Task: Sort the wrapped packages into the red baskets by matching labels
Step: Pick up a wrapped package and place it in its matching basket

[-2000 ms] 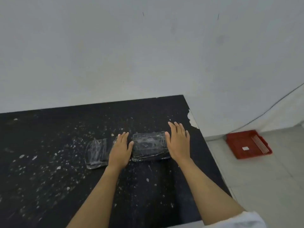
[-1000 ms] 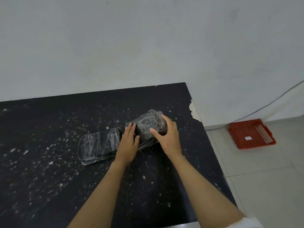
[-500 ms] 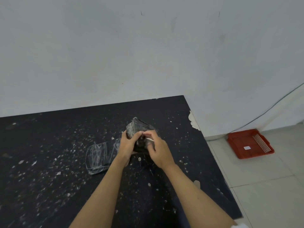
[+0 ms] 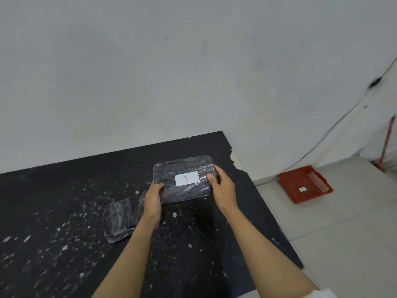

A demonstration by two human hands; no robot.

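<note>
I hold a dark package wrapped in clear film tilted up above the black table. Its white label reads "B" and faces me. My left hand grips its left end and my right hand grips its right end. A second wrapped package lies flat on the table just left of my left wrist, its label hidden. A red basket with a small white label sits on the floor to the right, by the wall.
The table's right edge runs diagonally beside my right forearm, with a chipped corner near the wall. Pale floor tiles lie beyond it. A dark cable runs down the wall toward the basket. White specks cover the tabletop.
Both hands lifted the right package off the table and turned it over, so its "B" label now faces me. The other package stayed where it lay.
</note>
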